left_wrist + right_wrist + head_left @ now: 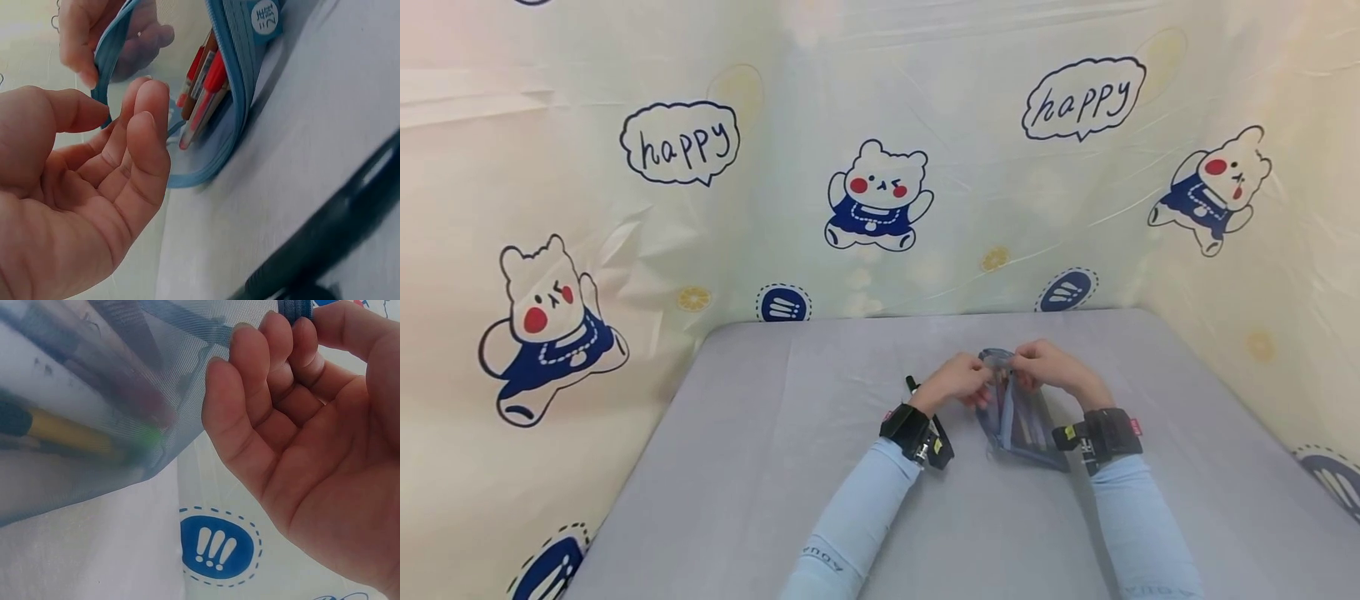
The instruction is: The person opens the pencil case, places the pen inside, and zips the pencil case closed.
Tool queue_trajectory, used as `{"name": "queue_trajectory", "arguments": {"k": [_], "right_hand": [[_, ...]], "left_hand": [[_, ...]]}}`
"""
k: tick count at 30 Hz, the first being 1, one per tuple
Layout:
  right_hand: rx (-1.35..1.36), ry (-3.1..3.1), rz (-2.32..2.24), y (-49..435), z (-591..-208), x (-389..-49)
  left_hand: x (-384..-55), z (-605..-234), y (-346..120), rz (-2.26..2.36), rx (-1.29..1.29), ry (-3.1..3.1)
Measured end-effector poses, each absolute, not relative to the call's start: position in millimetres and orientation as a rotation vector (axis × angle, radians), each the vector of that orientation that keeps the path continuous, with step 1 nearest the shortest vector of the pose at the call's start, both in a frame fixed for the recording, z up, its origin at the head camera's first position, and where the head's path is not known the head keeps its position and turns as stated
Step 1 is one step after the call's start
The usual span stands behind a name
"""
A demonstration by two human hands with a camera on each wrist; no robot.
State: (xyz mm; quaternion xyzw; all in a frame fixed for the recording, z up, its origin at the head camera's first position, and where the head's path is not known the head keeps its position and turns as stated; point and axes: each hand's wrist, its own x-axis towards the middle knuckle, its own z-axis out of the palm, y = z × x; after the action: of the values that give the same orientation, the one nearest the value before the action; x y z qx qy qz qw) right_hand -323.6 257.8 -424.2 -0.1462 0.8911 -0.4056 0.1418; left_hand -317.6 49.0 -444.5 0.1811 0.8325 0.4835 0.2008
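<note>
Between the hands is a translucent blue mesh zip pencil pouch (1026,425), its mouth parted. Inside it, in the left wrist view, lie several pens, among them a red-capped pen (214,78). My left hand (958,381) pinches the blue zip trim (111,56) between thumb and index finger, the other fingers loosely bent beside the opening. Close by, my right hand (1051,367) grips the same trim with thumb and curled fingers. The right wrist view shows a yellow-barrelled pen (69,434) through the mesh.
A dark pen (912,384) lies on the grey-covered table (760,467), partly under my left wrist; the left wrist view shows this dark pen (331,231) up close. Behind the table hangs a printed curtain (880,100) with bears and lettering.
</note>
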Motion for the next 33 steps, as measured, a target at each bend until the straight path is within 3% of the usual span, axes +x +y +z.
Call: {"name": "queue_trajectory", "arguments": {"k": [22,33], "right_hand": [[-0.457,2.562,-1.18,257,-423,-320],[-0.472,2.558,-1.145,242,-388,-292]], "left_hand": [[-319,-437,10,1.154,0.46,2.567],[-317,-431,-8,1.155,0.292,2.615]]}}
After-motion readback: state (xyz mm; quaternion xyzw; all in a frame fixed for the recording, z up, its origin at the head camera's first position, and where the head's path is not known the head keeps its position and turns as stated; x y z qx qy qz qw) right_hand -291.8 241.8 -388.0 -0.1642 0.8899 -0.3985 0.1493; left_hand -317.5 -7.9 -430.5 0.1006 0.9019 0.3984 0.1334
